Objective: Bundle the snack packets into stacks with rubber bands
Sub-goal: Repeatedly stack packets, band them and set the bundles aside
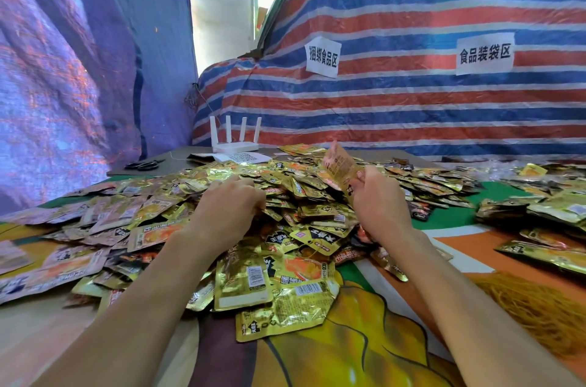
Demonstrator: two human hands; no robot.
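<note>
The loose snack packets (285, 215) lay in one big gold-foil heap across the middle of the tabletop (364, 342), spilling towards its left and near edges, far too many to count. The right hand (377, 199) held a thin sheaf of packets (341, 169) upright above the heap, fingers and thumb pinched on its lower end. It looked like more than one packet, but the exact number could not be read. The left hand (231, 199) was down on the heap, fingers curled in among the packets. Whether they gripped one could not be told.

No band showed on the sheaf, so this stack seemed to be at the gathering stage. By the right edge lay several gathered stacks (545, 212), perhaps four or five. Their bands, if any, were too small to make out. With the heap so large, most of the work looked to be left.

One tangled mound of orange rubber bands (539, 320) sat at the near right corner of the tabletop. At the far edge stood one white router (235, 141) with four antennas, one pair of black scissors (144, 164) to its left, and a printed sheet (244, 158) just in front of it. Behind, a striped tarp (412, 107) carried two paper signs (322, 57).
</note>
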